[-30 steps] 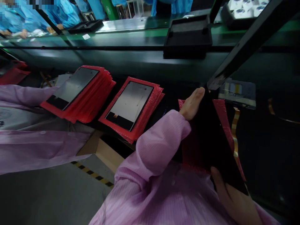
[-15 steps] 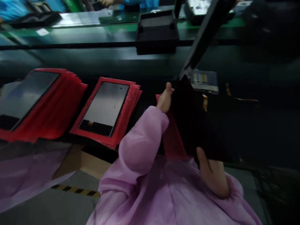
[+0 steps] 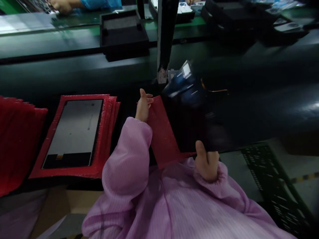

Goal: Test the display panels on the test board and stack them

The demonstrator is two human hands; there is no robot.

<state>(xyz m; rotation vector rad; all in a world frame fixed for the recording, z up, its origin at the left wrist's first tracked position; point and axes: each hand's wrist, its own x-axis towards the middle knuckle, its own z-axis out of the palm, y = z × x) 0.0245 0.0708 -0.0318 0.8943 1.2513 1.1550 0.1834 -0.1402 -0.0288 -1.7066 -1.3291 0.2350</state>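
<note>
My left hand [image 3: 143,107] pinches the top left edge of a red bubble-wrap sleeve [image 3: 161,132] lying on the dark bench. My right hand [image 3: 206,162] grips the near edge of a dark display panel [image 3: 196,116], thumb on top. The panel is lifted and tilted above the sleeve, motion-blurred, with a thin orange flex cable [image 3: 214,90] at its far end. Both arms wear pink sleeves.
A display panel [image 3: 74,132] rests on a stack of red sleeves [image 3: 106,132] to the left, with another red stack [image 3: 17,142] at the far left. A black post [image 3: 164,36] and black foam tray [image 3: 123,33] stand behind. A co-worker's hand [image 3: 61,5] works at the far conveyor. A black crate [image 3: 271,182] sits low right.
The view has swung right. My right hand has drawn the dark panel rightward off the red sleeve, uncovering more of it, while my left hand stays at the sleeve's top edge.
</note>
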